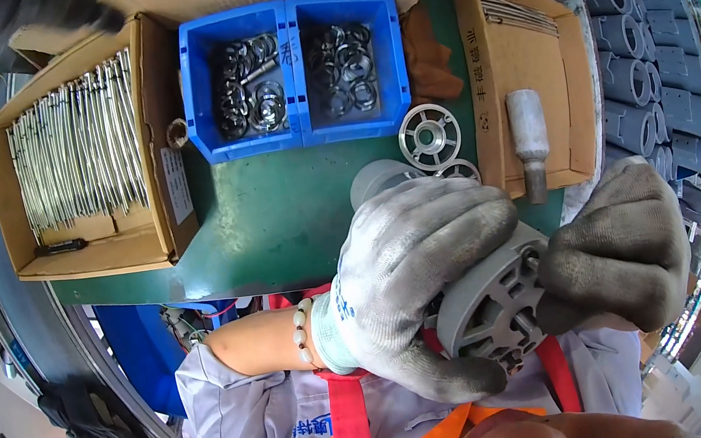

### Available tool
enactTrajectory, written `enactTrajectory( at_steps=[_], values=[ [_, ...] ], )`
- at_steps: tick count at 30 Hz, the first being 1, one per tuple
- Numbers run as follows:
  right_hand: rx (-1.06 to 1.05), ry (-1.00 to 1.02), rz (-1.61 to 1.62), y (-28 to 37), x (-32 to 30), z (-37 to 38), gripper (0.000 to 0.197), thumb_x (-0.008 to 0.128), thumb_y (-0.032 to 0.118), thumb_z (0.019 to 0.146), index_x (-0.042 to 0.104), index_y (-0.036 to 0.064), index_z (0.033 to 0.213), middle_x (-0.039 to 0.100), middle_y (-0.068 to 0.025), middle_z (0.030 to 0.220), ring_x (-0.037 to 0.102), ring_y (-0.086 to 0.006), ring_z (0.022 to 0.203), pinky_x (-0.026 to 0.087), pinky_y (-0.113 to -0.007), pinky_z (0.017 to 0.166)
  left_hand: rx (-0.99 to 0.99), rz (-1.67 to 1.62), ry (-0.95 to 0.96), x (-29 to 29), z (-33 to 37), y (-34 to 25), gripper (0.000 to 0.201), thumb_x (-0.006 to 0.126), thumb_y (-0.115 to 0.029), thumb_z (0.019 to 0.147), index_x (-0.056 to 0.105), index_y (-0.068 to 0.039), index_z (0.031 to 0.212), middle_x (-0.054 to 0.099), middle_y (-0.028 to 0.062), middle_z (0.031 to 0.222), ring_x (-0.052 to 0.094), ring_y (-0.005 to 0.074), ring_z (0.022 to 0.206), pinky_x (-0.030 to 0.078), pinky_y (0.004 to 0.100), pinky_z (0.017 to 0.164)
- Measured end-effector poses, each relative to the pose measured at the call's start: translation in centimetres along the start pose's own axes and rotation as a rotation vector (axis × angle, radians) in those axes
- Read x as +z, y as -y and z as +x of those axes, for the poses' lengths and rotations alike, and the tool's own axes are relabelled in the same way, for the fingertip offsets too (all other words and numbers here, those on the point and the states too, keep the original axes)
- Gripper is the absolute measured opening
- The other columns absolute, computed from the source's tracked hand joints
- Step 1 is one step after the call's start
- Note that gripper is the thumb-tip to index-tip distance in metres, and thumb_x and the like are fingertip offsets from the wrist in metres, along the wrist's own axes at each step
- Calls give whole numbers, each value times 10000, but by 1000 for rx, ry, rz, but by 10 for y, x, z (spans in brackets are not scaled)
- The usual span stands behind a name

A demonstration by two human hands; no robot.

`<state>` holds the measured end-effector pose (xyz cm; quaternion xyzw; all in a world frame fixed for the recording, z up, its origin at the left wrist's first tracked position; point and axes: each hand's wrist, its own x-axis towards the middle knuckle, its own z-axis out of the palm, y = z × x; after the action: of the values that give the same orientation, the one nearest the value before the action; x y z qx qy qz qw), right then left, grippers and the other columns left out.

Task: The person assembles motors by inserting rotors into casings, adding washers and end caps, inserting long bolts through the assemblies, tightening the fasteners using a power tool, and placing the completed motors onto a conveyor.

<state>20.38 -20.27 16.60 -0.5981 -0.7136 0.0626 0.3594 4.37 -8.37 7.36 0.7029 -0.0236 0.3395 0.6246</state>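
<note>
My left hand (423, 272), in a white-grey work glove, is wrapped round a grey metal motor (497, 301) with a slotted round end cover and a short shaft at its middle. The motor is held tilted in front of my body, its slotted face turned toward me and to the right. Against the motor's right side, my right hand (617, 250) is closed in a dirtier grey glove. Its fingers are curled in, and whatever they may grip is hidden. Just beyond my left hand lie a silver spoked end cover (429, 138) and another ring-shaped metal part (459, 170).
A carton of long metal shafts (79, 152) stands at left. Twin blue bins (306, 139) hold metal rings. On the right carton (491, 132), with several rods, rests a thick grey cylindrical tool (530, 135). Grey housings (621, 75) are stacked beyond the green tabletop (267, 214).
</note>
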Motion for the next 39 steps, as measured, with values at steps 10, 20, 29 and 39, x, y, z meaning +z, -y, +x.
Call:
enactTrajectory(
  at_steps=[10,20,29,39],
  values=[
    [108,-10,-27,8,-4,0,379,810,276,655,672,121,972,589,0,857,517,-147,668,337,-285,533,-17,-161,59,1,8,3,928,851,-375,484,551,109,1218,623,271,1105,640,458,967,504,531,853],
    [123,107,-12,6,-7,5,402,813,260,637,678,127,992,596,6,853,519,-146,637,338,-297,518,33,-86,41,1,-1,10,1135,788,-733,563,523,118,1265,606,329,1162,640,446,1025,499,545,885],
    [115,36,-49,6,-2,2,347,797,273,663,697,126,962,599,4,849,516,-145,626,328,-299,513,37,-30,60,0,0,8,1051,767,-714,623,546,109,1239,615,312,1166,641,437,1036,489,541,913],
    [56,140,5,1,-11,10,313,789,240,645,726,129,931,605,4,850,551,-149,698,361,-289,527,65,-2,15,3,-3,7,1129,692,-828,598,553,103,1222,617,298,1154,637,409,1033,486,538,904]
  ],
)
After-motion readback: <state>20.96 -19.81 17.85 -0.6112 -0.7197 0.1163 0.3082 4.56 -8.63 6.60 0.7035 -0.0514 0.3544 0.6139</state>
